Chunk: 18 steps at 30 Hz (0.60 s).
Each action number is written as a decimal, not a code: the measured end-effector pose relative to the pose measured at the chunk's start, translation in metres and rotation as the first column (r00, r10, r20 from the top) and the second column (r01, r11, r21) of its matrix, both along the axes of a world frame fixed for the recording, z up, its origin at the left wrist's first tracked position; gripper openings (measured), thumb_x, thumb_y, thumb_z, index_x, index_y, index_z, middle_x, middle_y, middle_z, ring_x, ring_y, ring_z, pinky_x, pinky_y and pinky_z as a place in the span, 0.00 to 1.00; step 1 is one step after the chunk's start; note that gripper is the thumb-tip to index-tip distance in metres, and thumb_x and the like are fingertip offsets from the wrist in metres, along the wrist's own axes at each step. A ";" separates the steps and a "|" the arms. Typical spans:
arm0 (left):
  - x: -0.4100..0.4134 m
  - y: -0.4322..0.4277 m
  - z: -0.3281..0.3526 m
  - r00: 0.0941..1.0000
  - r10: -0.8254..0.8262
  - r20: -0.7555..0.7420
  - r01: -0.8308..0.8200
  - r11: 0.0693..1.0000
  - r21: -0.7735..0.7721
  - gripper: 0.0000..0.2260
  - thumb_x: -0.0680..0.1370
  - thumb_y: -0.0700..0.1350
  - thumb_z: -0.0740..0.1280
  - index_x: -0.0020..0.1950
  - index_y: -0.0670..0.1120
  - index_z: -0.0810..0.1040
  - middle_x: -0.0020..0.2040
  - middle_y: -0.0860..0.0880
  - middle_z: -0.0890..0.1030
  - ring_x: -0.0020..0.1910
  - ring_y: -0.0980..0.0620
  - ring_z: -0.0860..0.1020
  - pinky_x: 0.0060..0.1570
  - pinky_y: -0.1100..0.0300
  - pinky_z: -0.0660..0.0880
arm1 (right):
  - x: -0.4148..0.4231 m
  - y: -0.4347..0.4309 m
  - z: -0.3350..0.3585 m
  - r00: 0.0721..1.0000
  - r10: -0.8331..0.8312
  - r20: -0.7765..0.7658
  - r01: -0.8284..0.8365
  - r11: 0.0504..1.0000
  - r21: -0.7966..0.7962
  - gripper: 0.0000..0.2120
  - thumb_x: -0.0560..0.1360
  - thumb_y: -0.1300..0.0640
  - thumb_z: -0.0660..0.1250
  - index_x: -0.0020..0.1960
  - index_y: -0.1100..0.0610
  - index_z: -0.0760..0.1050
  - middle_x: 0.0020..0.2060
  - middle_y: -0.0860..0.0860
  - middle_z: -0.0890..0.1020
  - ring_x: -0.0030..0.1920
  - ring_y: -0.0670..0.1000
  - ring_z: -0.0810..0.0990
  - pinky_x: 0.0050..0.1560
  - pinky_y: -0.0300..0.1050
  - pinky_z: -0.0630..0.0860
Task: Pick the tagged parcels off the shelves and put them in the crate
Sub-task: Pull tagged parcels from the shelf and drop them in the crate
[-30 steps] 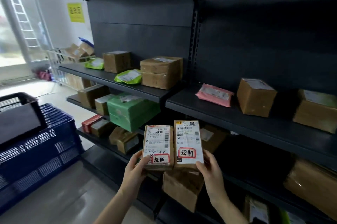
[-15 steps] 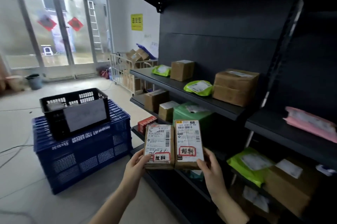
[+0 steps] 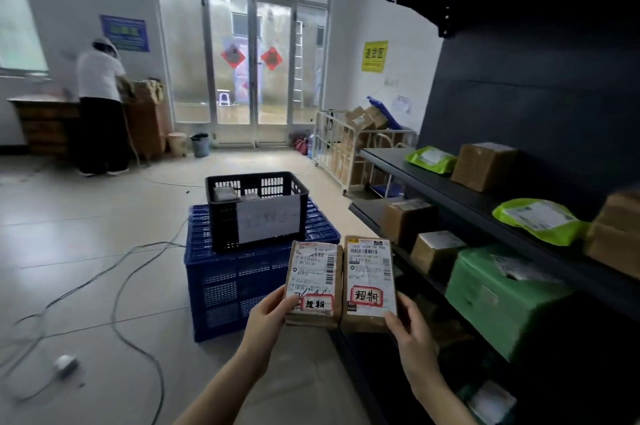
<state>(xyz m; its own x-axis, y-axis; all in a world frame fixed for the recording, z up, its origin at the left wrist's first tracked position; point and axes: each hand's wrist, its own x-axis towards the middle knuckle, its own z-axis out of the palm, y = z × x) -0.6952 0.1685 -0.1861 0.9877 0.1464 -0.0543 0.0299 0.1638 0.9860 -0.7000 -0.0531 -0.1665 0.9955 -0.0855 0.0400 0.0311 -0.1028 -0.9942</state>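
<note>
Left hand (image 3: 268, 315): curled round bottom corner of left parcel (image 3: 313, 281), thumb on its label. Right hand (image 3: 412, 334): curled round bottom corner of right parcel (image 3: 369, 282). Parcels: upright, side by side, held in air short of black crate (image 3: 225, 216) atop blue crate (image 3: 235, 286); shelves (image 3: 433, 182) at right.

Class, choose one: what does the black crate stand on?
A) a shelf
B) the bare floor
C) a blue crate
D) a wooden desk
C: the black crate sits on top of the larger blue crate.
</note>
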 end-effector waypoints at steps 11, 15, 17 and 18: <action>0.141 0.005 0.001 0.982 0.177 -0.069 -0.179 0.984 -0.023 0.11 0.76 0.43 0.68 0.58 0.47 0.79 0.51 0.46 0.85 0.51 0.47 0.83 0.57 0.48 0.77 | 0.174 0.005 -0.005 0.980 0.198 -0.009 -0.196 0.977 0.083 0.15 0.78 0.63 0.62 0.62 0.51 0.67 0.52 0.50 0.76 0.47 0.39 0.73 0.41 0.32 0.69; 0.185 0.008 0.006 0.968 0.242 -0.063 -0.244 0.969 -0.027 0.13 0.71 0.47 0.72 0.54 0.49 0.80 0.50 0.46 0.85 0.51 0.45 0.82 0.57 0.47 0.77 | 0.235 0.011 -0.006 0.969 0.248 0.013 -0.249 0.967 0.058 0.14 0.78 0.61 0.62 0.61 0.50 0.67 0.57 0.52 0.76 0.56 0.50 0.74 0.45 0.34 0.70; 0.205 0.013 0.005 0.960 0.274 -0.056 -0.276 0.961 -0.027 0.11 0.74 0.45 0.70 0.56 0.48 0.79 0.50 0.45 0.84 0.51 0.44 0.82 0.57 0.46 0.77 | 0.260 0.018 -0.007 0.960 0.280 0.023 -0.281 0.958 0.061 0.15 0.78 0.61 0.62 0.62 0.50 0.68 0.57 0.52 0.76 0.57 0.51 0.74 0.48 0.37 0.71; 0.214 0.016 0.004 0.956 0.288 -0.056 -0.290 0.957 -0.033 0.10 0.76 0.43 0.68 0.57 0.46 0.79 0.50 0.44 0.84 0.51 0.44 0.82 0.56 0.46 0.77 | 0.271 0.022 -0.008 0.954 0.299 0.020 -0.300 0.952 0.059 0.15 0.78 0.60 0.62 0.62 0.50 0.68 0.57 0.51 0.76 0.58 0.51 0.74 0.51 0.39 0.71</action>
